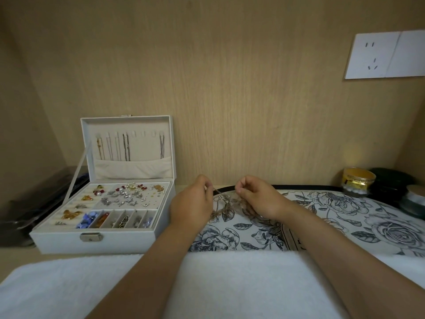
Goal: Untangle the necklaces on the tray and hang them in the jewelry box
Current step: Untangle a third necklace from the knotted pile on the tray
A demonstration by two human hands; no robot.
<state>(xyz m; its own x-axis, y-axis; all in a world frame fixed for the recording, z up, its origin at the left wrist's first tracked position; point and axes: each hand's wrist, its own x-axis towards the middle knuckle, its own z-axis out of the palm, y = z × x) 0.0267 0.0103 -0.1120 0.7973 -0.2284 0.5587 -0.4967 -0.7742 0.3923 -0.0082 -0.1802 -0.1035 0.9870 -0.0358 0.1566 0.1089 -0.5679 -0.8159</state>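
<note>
Necklaces are a tangled clump hanging just over the floral tray, the open jewelry box on the left has chains hung in its lid and earrings in its compartments, and the clump sits right between left hand and right hand, each grip pinching a strand.

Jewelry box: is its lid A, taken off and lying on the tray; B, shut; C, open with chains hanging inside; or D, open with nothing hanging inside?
C: the lid of the jewelry box stands upright and open, and several chains hang inside it.
</note>
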